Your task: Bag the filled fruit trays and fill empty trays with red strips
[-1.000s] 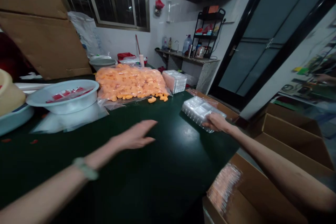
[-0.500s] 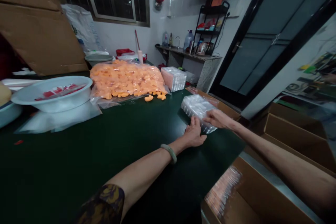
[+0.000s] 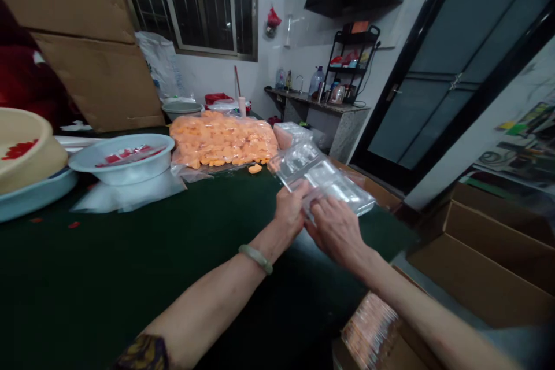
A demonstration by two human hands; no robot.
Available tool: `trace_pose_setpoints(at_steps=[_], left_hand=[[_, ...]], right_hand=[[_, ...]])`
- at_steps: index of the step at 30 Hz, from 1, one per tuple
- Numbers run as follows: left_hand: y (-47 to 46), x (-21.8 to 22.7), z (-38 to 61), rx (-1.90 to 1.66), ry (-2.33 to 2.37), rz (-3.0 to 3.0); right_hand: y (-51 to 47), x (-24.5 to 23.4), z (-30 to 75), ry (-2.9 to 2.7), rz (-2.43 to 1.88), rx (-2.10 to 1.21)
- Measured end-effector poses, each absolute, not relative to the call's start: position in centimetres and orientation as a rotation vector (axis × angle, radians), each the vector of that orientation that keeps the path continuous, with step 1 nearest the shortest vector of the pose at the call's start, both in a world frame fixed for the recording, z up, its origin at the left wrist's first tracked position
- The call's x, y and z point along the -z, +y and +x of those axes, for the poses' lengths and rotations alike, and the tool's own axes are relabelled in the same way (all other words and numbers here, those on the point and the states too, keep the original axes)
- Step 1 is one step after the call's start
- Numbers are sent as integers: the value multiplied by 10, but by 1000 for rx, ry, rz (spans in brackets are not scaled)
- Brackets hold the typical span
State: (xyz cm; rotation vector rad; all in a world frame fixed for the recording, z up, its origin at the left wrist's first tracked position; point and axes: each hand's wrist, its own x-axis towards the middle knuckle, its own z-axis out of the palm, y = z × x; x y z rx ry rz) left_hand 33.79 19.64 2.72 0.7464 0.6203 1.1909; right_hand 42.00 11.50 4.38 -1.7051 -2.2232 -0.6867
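Note:
Both hands hold a stack of clear plastic trays lifted above the dark green table. My left hand, with a pale green bangle on the wrist, grips the stack's near left edge. My right hand is closed on its near right edge. The top tray tilts up and away from the ones beneath. Beyond the stack lies a clear bag of orange pieces, with a few loose orange pieces at its front.
A white bowl with red pieces sits on clear plastic bags at the left, next to a beige bowl. Another stack of clear trays lies at the table's far edge. Open cardboard boxes stand at the right; one holds filled trays.
My left hand swept right across the table to the tray stack. Both hands then lifted the stack off the table and drew it nearer, its top tray tilting up.

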Motion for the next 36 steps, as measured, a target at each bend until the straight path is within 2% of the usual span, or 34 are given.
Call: trace_pose_setpoints(at_steps=[2, 4, 7, 9, 11, 18, 27, 36], left_hand=[[197, -24, 310, -1188, 651, 567], [200, -14, 282, -1184, 710, 548], [202, 4, 250, -1183, 787, 493], [201, 12, 238, -1170, 824, 465], [197, 16, 233, -1151, 851, 449], [191, 23, 257, -1095, 884, 478], [195, 28, 336, -1024, 938, 454], [215, 34, 362, -1000, 1040, 417]], right_hand=[[108, -40, 410, -2171, -1539, 553], [110, -40, 422, -1967, -1551, 521], [128, -35, 468, -1719, -1989, 634], [147, -25, 500, -1874, -2311, 580], [166, -10, 522, -2028, -2381, 456], [198, 17, 549, -2212, -2260, 161], [211, 11, 560, -2206, -2050, -5], [213, -9, 554, -1994, -1960, -55]])
